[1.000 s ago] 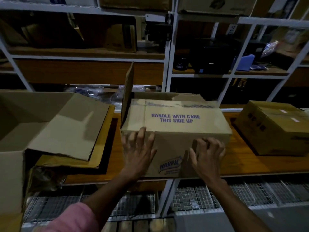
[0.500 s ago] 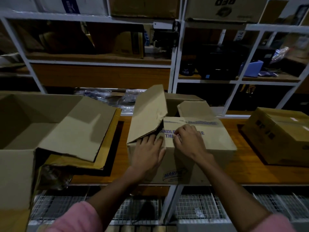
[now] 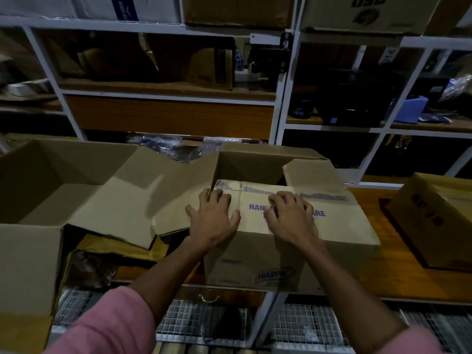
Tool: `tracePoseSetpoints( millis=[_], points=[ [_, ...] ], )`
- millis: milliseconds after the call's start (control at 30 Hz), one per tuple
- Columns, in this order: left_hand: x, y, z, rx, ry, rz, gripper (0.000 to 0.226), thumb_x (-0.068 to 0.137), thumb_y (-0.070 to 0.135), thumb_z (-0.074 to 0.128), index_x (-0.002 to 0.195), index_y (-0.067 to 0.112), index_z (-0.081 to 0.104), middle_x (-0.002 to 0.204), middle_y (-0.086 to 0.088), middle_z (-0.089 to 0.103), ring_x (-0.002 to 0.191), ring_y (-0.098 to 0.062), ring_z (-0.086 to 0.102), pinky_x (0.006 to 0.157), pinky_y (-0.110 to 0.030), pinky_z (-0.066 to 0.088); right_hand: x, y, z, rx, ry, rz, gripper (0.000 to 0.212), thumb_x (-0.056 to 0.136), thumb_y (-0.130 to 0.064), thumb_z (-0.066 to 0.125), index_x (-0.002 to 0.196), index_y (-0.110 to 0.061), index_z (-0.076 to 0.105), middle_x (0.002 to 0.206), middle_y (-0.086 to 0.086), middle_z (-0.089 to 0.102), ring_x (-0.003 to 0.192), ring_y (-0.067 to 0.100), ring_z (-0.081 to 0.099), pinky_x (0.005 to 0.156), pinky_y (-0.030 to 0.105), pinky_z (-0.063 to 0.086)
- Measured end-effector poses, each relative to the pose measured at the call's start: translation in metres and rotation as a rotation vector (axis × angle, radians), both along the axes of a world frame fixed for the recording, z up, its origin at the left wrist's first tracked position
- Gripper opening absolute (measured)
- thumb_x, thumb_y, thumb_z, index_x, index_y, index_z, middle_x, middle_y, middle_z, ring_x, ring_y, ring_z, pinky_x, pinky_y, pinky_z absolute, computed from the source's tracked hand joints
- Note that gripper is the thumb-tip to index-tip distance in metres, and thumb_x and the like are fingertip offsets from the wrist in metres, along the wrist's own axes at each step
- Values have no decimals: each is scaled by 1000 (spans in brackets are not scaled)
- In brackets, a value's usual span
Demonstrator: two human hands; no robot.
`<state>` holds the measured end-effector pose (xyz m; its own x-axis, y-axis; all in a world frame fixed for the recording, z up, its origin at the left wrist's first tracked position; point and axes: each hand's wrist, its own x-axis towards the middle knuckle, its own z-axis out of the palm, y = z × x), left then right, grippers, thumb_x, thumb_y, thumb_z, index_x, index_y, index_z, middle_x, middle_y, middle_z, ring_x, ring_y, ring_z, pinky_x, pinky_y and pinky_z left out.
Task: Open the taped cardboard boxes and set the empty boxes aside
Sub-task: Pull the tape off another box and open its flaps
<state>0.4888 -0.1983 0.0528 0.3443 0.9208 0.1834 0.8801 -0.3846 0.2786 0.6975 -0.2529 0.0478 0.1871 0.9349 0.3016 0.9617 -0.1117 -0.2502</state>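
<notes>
Right hand [image 3: 291,215] hides box [image 3: 339,221] lettering's middle.

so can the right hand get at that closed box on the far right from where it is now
Probably yes. The right hand lies flat on the middle box, holding nothing, and only bare wooden shelf separates it from the closed box.

Both arms are extended forward; the left hand [image 3: 213,217] and right hand [image 3: 291,217] are laid palm-down, fingers spread.
</notes>
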Motion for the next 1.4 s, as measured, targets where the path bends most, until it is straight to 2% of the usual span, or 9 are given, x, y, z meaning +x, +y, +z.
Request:
tracePoseSetpoints(
  millis=[233, 467, 600, 800, 967, 1133, 1233, 1333, 1400],
  points=[
    [-9, 5, -8, -43, -179, 59, 61, 95, 59, 49, 145, 25, 44, 162, -3, 24, 142, -26, 28, 97, -48, 41, -1, 0, -3, 7, -7, -18, 41, 101, -49, 37, 133, -30, 53, 142, -3, 50, 129, 17, 41, 114, 45, 26],
    [-4, 13, -5, -64, -51, 28, 58, 98, 55, 40, 146, 22, 38, 158, -9, 31, 141, -30, 35, 102, -55, 47, -3, 6, -1, 24, 4, -24, 38, 99, -49, 39, 128, -29, 55, 136, -3, 52, 125, 16, 42, 111, 44, 27],
    [9, 21, -2, -47, 15, -11, 54, 99, 50, 37, 143, 18, 41, 157, -13, 33, 143, -33, 33, 107, -58, 41, -5, 10, -1, 19, 4, -59, 39, 99, -50, 41, 128, -27, 55, 137, -1, 51, 128, 19, 42, 112, 45, 29],
    [16, 27, -4, 42, -14, -48, 60, 97, 57, 27, 137, 18, 49, 152, -8, 44, 141, -28, 38, 113, -53, 37, 2, 20, 1, -23, -21, -57, 43, 97, -53, 42, 131, -27, 53, 139, 2, 49, 129, 23, 41, 112, 48, 29],
    [16, 24, -10, 21, -23, 11, 68, 95, 60, 26, 147, 19, 41, 159, -9, 37, 146, -27, 35, 114, -55, 36, 18, 50, 5, -146, -42, -31, 54, 98, -61, 38, 141, -29, 48, 151, 4, 44, 134, 28, 36, 107, 50, 28],
    [26, 24, 2, -27, 11, 29, 73, 98, 67, 30, 153, 20, 27, 167, -11, 21, 151, -35, 25, 115, -67, 30, 30, 76, 31, -110, -29, -98, 38, 97, -56, 44, 117, -27, 60, 124, 5, 57, 120, 28, 44, 100, 50, 31],
    [30, 31, 37, 77, 67, 25, 75, 99, 68, 24, 156, 20, 24, 168, -11, 15, 155, -36, 13, 119, -69, 17, 24, 78, 74, 49, 13, -82, 31, 99, -48, 46, 95, -23, 64, 99, 2, 62, 97, 24, 58, 97, 52, 39],
    [38, 31, 90, 191, 135, 4, 69, 100, 63, 13, 145, 19, 42, 154, -13, 43, 147, -35, 32, 116, -70, 18, 27, 65, 118, 108, 67, -35, 30, 101, -40, 49, 95, -17, 68, 86, 5, 66, 76, 23, 62, 76, 45, 56],
    [42, 20, 120, 253, 165, -13, 54, 107, 51, 18, 123, 17, 57, 131, -13, 62, 129, -34, 51, 111, -67, 29, 31, 48, 146, 138, 115, -19, 33, 102, -39, 52, 91, -13, 70, 79, 7, 67, 69, 24, 63, 67, 44, 58]
  ],
)
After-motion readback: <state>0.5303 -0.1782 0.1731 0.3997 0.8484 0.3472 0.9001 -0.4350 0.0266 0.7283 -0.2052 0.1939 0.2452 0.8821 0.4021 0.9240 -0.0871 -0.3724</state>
